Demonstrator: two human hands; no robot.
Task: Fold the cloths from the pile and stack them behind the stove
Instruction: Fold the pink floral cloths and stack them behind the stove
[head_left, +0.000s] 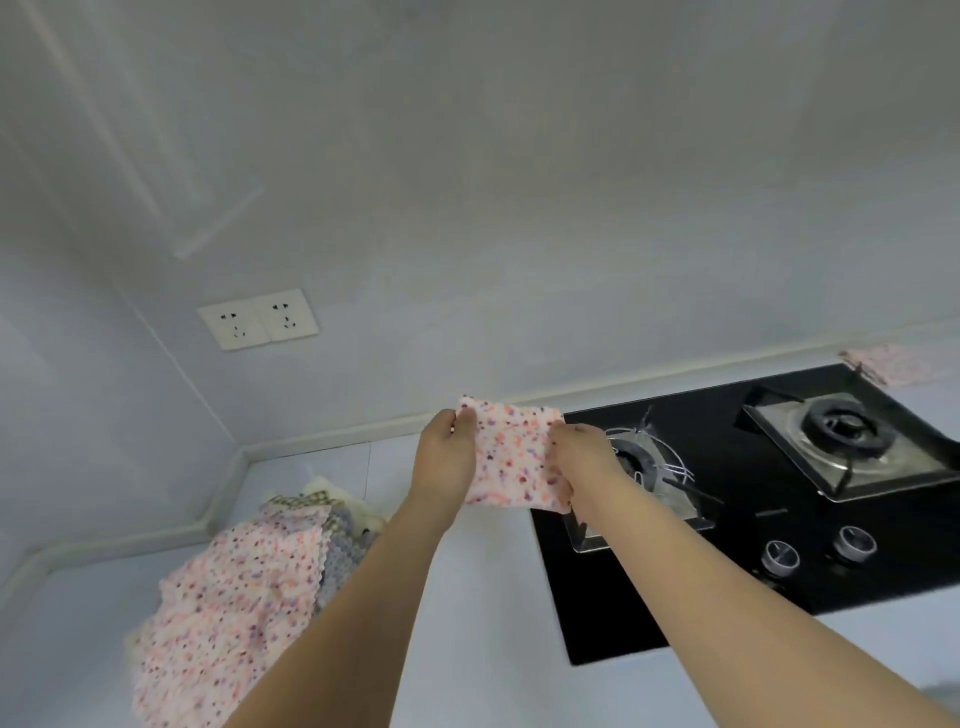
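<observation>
Left hand (447, 457) and right hand (576, 457) pinch a half-folded spotted cloth (511, 454) above the worktop (467, 597), likely needing another fold before stacking behind the stove (753, 499).

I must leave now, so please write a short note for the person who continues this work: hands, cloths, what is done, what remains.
Left hand and right hand each grip one side of a spotted cloth, held up above the counter, left of the stove.
Done: a folded cloth already lies behind the stove.
Left: finish folding this one, stack it there, then work through the pile on the counter's left.
</observation>
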